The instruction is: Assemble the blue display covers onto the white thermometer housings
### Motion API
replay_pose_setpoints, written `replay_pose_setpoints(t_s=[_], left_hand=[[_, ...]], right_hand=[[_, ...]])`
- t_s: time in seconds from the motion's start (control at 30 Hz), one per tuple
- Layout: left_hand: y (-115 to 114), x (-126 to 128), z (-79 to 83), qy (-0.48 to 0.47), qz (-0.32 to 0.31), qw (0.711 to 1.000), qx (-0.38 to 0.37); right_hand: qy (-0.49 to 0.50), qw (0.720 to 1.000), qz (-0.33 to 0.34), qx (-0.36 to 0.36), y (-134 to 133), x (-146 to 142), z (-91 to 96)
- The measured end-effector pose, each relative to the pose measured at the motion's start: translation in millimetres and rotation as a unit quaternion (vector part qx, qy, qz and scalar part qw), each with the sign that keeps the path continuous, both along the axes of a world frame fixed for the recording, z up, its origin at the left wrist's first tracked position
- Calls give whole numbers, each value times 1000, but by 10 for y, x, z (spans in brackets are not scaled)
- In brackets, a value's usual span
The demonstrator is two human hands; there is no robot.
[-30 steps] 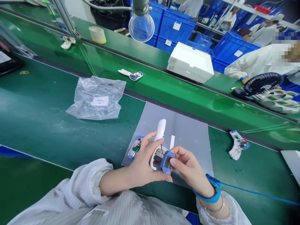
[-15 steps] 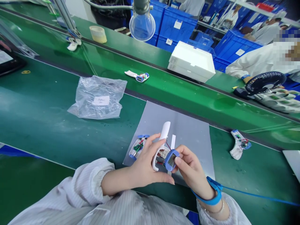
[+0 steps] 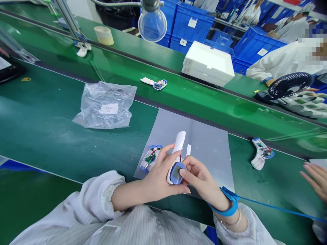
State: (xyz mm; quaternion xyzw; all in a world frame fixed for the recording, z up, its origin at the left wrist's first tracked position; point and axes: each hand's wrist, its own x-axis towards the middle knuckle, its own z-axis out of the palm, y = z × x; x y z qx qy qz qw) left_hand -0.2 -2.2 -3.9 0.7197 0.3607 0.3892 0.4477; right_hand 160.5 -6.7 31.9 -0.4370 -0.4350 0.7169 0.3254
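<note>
My left hand [image 3: 159, 175] grips a white thermometer shell [image 3: 178, 144] by its lower body, its handle pointing away from me. My right hand [image 3: 198, 177], with a blue wrist strap [image 3: 228, 204], presses a blue screen bezel [image 3: 175, 173] against the shell's head. Both hands hover over a grey mat [image 3: 204, 143]. An open half-shell with wires and a circuit board [image 3: 150, 158] lies on the mat just left of my left hand.
A clear plastic bag [image 3: 106, 105] lies to the left. Another open half-shell [image 3: 260, 157] rests right of the mat. One more unit [image 3: 155, 83] rides the green conveyor. A white foam box [image 3: 208, 64], a small fan [image 3: 287, 86] and another person's hand [image 3: 315, 178] are at the right.
The blue bezel has been brought down onto the shell's head, hiding the wires. The unit on the conveyor has drifted right. Another person's hand has entered at the right edge.
</note>
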Motion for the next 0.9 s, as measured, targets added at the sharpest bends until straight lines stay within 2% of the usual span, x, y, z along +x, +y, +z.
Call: replay_pose_setpoints(t_s=[0.27, 0.33, 0.37, 0.4, 0.43, 0.5, 0.53, 0.57, 0.6, 0.63, 0.7, 0.77, 0.9], left_hand=[[13, 9, -6, -16, -20, 1000, 18], [40, -19, 5, -50, -37, 998, -25], [56, -33, 16, -82, -53, 992, -80], [72, -44, 29, -126, -73, 977, -156], [88, -50, 44, -180, -91, 949, -243], [113, -47, 68, -294, -111, 862, -399], [122, -39, 76, -338, -111, 822, -445], [128, -30, 79, -368, -108, 793, -473], [132, -20, 79, -387, -103, 776, -487], [134, -11, 77, -396, -99, 769, -492], [138, 2, 69, -398, -94, 768, -493], [142, 15, 62, -401, -86, 757, -509], [142, 47, 56, -391, -58, 715, -577]], right_hand=[[-6, 1000, 2, 4, 15, -71, -48], [-48, 998, 21, 29, 27, -17, 2], [-95, 992, 23, 75, 34, 27, 42], [-157, 977, 11, 146, 43, 79, 87], [-227, 944, -13, 238, 54, 135, 132], [-347, 831, -67, 429, 80, 241, 203], [-386, 771, -69, 503, 94, 284, 222], [-411, 721, -47, 557, 109, 317, 227], [-427, 683, -6, 592, 123, 341, 222], [-438, 658, 42, 612, 135, 357, 208], [-447, 634, 117, 620, 151, 369, 175], [-447, 636, 148, 612, 159, 361, 162], [-458, 647, 206, 574, 167, 349, 216]])
